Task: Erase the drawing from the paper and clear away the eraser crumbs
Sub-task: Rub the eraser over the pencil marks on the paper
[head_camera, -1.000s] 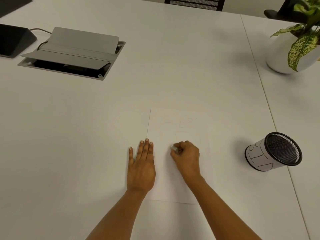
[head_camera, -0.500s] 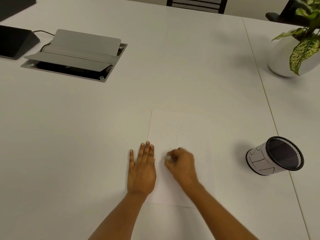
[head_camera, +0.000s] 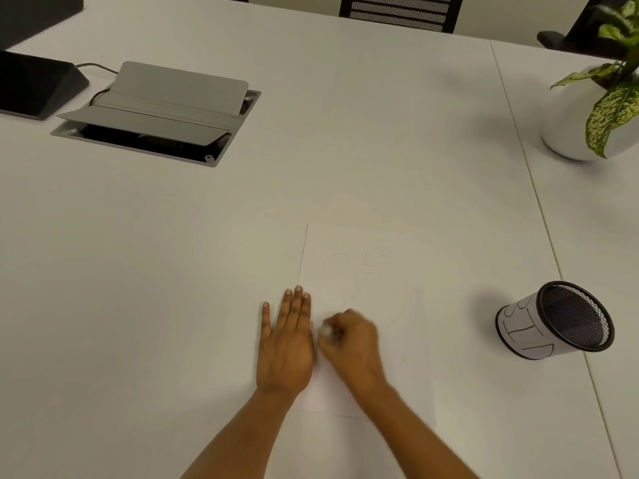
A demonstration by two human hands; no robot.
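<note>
A: White desk (head_camera: 207,271), a sheet of paper (head_camera: 418,278) lying flat in front of the person, a mesh pen cup (head_camera: 556,319) tipped on its side off to the right, and a potted plant (head_camera: 587,108) at the far right. What are the hands doing?

B: The left hand (head_camera: 287,347) lies flat, fingers straight and close together, pressing across the paper's left edge. The right hand (head_camera: 349,344) is curled around a small white eraser (head_camera: 325,330), pinched at the fingertips and down on the sheet.

A: Any shift over the last second?

B: Yes. The right hand has slid toward the person and to the left. The eraser now sits just beside the left hand, while 1 second ago it was further up the sheet. The hand is blurred, so I judge a rubbing stroke is under way.

A: And the drawing (head_camera: 378,250)?

B: Faint pencil lines remain: a leaf shape near the top and curved outlines below it. Erasing looks partway done, and the upper lines need passes yet.

A: Any crumbs?

B: Too small to tell. Sweeping them off comes after.
</note>
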